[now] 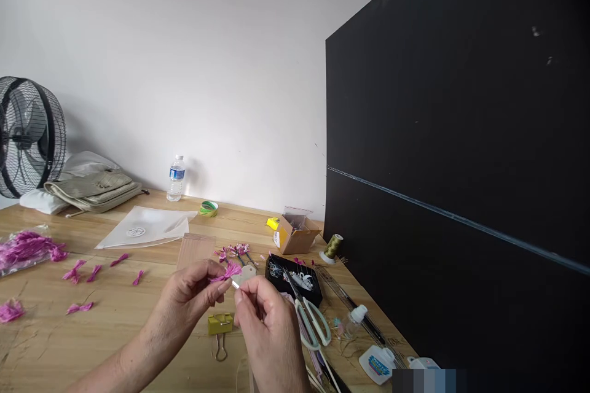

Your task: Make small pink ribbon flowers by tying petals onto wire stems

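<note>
My left hand [196,298] pinches a small bunch of magenta strands [232,269] between thumb and fingertips. Close beside it, my right hand [271,325] is closed on a thin, whitish, shiny strip [235,285]; its exact kind is too small to tell. The strip's end meets or nearly meets the bunch. Just behind the fingers shows a pale grey tag-shaped piece [249,272], partly covered, and I cannot tell whether it is held. Below the hands lies a yellow binder clip [220,323]. Pink-and-white flower pieces [238,250] lie beyond them.
Scissors [313,322] lean on a black tray [271,282] at the right. Nearby are a glue bottle [377,363], a thread spool [332,247] and a cardboard box [297,236]. Leftward lie several magenta bundles [93,272]. A water bottle [176,179] stands behind; a black panel [442,135] borders the right.
</note>
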`<state>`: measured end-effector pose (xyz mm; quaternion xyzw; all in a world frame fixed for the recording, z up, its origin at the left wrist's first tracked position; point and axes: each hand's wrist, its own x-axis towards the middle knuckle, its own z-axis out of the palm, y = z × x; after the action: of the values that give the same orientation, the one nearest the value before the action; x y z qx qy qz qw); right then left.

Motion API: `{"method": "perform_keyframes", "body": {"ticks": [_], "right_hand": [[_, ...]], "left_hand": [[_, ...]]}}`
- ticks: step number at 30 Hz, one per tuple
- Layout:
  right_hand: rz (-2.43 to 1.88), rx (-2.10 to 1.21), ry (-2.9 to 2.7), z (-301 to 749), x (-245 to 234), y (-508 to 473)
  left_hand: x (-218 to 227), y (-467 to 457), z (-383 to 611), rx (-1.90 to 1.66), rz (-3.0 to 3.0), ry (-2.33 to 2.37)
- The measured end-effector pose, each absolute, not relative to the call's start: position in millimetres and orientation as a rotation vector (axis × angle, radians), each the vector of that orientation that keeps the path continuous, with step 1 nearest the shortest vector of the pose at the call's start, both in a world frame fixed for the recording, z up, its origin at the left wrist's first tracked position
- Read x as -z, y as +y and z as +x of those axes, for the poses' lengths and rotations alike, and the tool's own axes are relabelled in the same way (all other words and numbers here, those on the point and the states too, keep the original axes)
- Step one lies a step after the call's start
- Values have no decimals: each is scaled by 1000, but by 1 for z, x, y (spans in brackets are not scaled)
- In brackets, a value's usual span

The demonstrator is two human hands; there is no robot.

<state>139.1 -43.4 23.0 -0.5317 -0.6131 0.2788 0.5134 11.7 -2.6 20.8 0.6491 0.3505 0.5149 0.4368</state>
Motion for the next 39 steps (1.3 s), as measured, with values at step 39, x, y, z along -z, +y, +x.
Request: {"method": "perform_keyframes", "body": {"ticks": [39], "right_hand": [[-924, -1120, -1203, 142, 2, -54]], "left_hand": [[-4, -4, 11, -1082, 1909, 581]]}}
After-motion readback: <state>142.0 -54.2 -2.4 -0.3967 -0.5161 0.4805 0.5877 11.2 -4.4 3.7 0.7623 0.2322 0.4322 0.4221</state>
